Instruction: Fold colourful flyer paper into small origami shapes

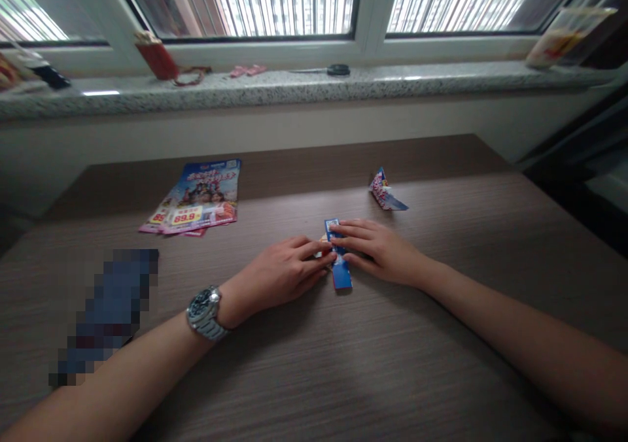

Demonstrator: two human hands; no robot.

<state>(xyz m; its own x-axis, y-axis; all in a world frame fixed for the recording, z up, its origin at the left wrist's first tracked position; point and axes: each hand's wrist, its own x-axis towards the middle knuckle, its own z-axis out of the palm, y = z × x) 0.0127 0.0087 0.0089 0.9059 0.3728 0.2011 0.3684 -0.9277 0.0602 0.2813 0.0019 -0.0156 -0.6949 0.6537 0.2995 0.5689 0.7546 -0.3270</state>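
A folded strip of blue printed paper (pixel 342 277) lies on the table between my two hands. My left hand (pixel 282 269), with a metal watch (pixel 205 311) on its wrist, has its fingers drawn together on the strip's left edge. Its thumb is hidden. A pale and red bit of the paper shows beside those fingertips. Coming from the other side, my right hand (pixel 383 249) rests flat with fingers spread, their tips across the strip's upper part. Beyond it stands a small folded paper shape (pixel 383 190) with a similar print.
Printed flyers (pixel 209 197) lie stacked at the back left. A blurred-out dark blue object (pixel 115 298) is beside my left forearm. On the stone windowsill (pixel 275 92) are a red container (pixel 159 59), black-handled scissors (pixel 338 69) and a clear plastic cup (pixel 564 36).
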